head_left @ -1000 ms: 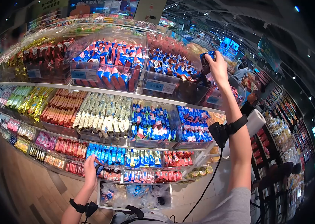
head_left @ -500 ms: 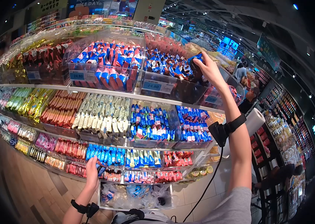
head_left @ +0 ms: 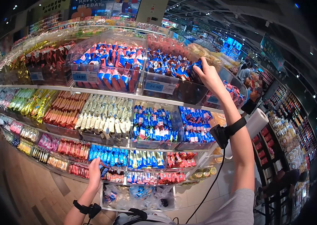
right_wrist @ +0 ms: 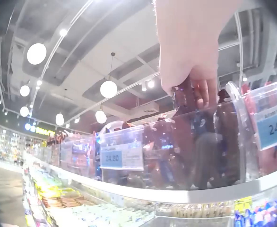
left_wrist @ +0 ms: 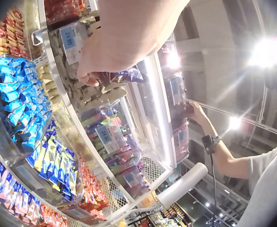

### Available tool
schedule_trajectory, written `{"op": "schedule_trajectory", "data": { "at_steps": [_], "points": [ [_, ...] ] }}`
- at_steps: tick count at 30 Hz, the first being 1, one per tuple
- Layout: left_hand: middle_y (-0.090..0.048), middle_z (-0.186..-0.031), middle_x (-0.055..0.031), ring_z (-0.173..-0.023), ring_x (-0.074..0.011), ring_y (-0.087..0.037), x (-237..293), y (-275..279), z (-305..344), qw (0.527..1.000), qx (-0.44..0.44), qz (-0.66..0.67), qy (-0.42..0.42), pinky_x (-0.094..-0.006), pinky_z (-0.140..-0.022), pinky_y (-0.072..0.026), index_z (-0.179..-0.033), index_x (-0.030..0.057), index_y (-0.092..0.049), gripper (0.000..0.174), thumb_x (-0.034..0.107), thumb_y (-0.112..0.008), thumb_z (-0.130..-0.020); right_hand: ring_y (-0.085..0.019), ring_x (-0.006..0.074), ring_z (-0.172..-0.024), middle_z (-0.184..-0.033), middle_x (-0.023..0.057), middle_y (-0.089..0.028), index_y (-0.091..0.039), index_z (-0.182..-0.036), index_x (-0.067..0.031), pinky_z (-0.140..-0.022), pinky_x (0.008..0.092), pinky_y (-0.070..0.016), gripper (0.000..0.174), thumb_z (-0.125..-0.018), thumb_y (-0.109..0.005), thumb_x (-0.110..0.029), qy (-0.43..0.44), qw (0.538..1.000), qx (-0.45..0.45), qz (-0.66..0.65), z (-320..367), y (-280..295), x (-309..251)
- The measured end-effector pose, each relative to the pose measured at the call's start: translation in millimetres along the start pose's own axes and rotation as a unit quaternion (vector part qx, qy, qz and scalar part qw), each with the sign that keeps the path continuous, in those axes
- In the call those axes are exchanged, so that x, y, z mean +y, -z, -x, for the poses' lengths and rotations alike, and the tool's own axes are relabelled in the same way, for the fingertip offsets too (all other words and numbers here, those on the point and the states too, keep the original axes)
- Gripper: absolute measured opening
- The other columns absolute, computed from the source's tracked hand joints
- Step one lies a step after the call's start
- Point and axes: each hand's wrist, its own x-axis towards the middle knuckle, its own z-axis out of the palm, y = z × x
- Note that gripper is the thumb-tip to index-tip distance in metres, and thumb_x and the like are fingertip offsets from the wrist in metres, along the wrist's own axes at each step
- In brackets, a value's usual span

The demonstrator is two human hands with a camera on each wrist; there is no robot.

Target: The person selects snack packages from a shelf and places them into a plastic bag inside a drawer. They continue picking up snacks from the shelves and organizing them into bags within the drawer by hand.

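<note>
At the top shelf's right end, my right hand grips a wrapped snack bar in dark brown and blue at the edge of a clear bin of blue-and-brown wrapped snacks. In the right wrist view, the fingers curl round the brown-wrapped bar, right at the bin's front wall. Lower down, my left hand is in front of the lower shelves. It holds a dark, shiny snack packet, which pokes out past the fingers in the left wrist view; the palm hides part of it.
Left of that bin stands another clear bin with red-and-blue packets. Lower tiers hold cream packets and bright blue packets. A white roll juts out by my right forearm. A drawer with plastic bags sits low in front.
My right hand has come left and down with the brown-and-blue bar, from above the bin to its front edge. The left hand has shifted slightly right, still holding its packet.
</note>
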Motion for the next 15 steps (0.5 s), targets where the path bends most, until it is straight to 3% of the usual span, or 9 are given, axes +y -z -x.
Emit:
{"op": "schedule_trajectory", "data": {
  "at_steps": [3, 6, 7, 9, 10, 11, 12, 15],
  "points": [
    [-0.053, -0.074, -0.0002, -0.069, -0.0073, -0.051, 6.5, -7.4, 1.3, 1.0, 0.008, -0.011, -0.008, -0.0245, -0.066, -0.0417, -0.082, 0.0054, -0.053, 0.025, 0.023, -0.04, -0.095, -0.059, 0.0442, -0.078, -0.076, 0.029, -0.059, -0.042, -0.112, -0.0004, -0.07, 0.0469, -0.0458, 0.044, -0.087, -0.049, -0.036, -0.059, 0.998, 0.01, 0.003, -15.4, 0.5, 10.6],
    [-0.053, -0.075, -0.0002, -0.069, -0.0065, -0.05, 11.4, -9.0, 4.5, 1.0, 0.004, -0.007, 0.004, -0.0237, -0.065, -0.041, -0.082, 0.0062, -0.053, 0.024, 0.023, -0.041, -0.095, -0.058, 0.0454, -0.078, -0.077, 0.0298, -0.059, -0.044, -0.11, -0.0002, -0.068, 0.0468, -0.0458, 0.043, -0.086, -0.05, -0.036, -0.061, 0.994, 0.09, -0.01, -19.3, 2.0, 15.6],
    [-0.053, -0.075, -0.0002, -0.069, -0.0063, -0.05, 12.4, -8.5, 5.6, 1.0, 0.001, -0.002, 0.006, -0.0234, -0.065, -0.0409, -0.082, 0.0061, -0.053, 0.024, 0.023, -0.041, -0.095, -0.062, 0.0357, -0.077, -0.079, 0.0222, -0.062, -0.05, -0.105, -0.0004, -0.068, 0.039, -0.0469, 0.039, -0.084, -0.055, -0.033, -0.088, 0.991, 0.063, -0.073, -19.2, 8.3, 12.0],
    [-0.053, -0.076, -0.0001, -0.069, -0.0058, -0.049, 16.5, -8.1, 5.9, 1.0, -0.004, 0.007, 0.009, -0.0228, -0.064, -0.0407, -0.082, 0.006, -0.053, 0.024, 0.023, -0.042, -0.094, -0.06, 0.0236, -0.076, -0.081, 0.0135, -0.063, -0.053, -0.102, -0.0018, -0.068, 0.0315, -0.0453, 0.035, -0.083, -0.059, -0.03, -0.067, 0.965, 0.064, -0.243, -15.4, 6.3, 12.4],
    [-0.053, -0.076, 0.0, -0.068, -0.0056, -0.049, 40.1, -20.0, 6.8, 0.999, -0.042, 0.001, 0.004, -0.0225, -0.064, -0.0406, -0.083, 0.0058, -0.054, 0.024, 0.024, -0.042, -0.094, -0.06, 0.0176, -0.076, -0.082, 0.0092, -0.063, -0.054, -0.101, -0.0025, -0.068, 0.0277, -0.0445, 0.033, -0.082, -0.061, -0.028, -0.054, 0.941, 0.063, -0.327, -12.6, 7.0, 4.7],
    [-0.053, -0.077, 0.0002, -0.068, -0.0054, -0.049, 70.5, -36.4, 4.2, 0.997, -0.078, -0.006, -0.001, -0.0222, -0.063, -0.0405, -0.083, 0.0056, -0.054, 0.025, 0.024, -0.042, -0.094, -0.053, 0.0051, -0.078, -0.084, 0.0011, -0.061, -0.057, -0.096, -0.0044, -0.067, 0.0207, -0.0405, 0.026, -0.08, -0.065, -0.023, -0.112, 0.911, 0.019, -0.395, -8.3, 10.1, -3.6],
    [-0.053, -0.077, 0.0004, -0.067, -0.0052, -0.048, 99.5, -53.0, 3.0, 0.995, -0.103, -0.009, -0.003, -0.0219, -0.063, -0.0404, -0.084, 0.0054, -0.054, 0.025, 0.025, -0.042, -0.094, -0.053, 0.0048, -0.075, -0.082, 0.0017, -0.061, -0.058, -0.093, -0.0044, -0.064, 0.0204, -0.0398, 0.024, -0.08, -0.066, -0.023, -0.077, 0.881, -0.04, -0.466, 9.3, 14.7, -47.2],
    [-0.057, -0.088, -0.0015, -0.08, -0.008, -0.052, 155.8, -96.6, -14.3, 0.967, -0.241, -0.045, -0.075, -0.0236, -0.076, -0.0408, -0.102, 0.0029, -0.056, 0.033, 0.032, -0.045, -0.093, -0.054, 0.006, -0.074, -0.081, 0.0015, -0.061, -0.059, -0.091, -0.0033, -0.064, 0.0217, -0.0408, 0.024, -0.079, -0.067, -0.022, -0.086, 0.858, -0.165, -0.479, 34.1, -2.2, -94.5]
  ]
}}
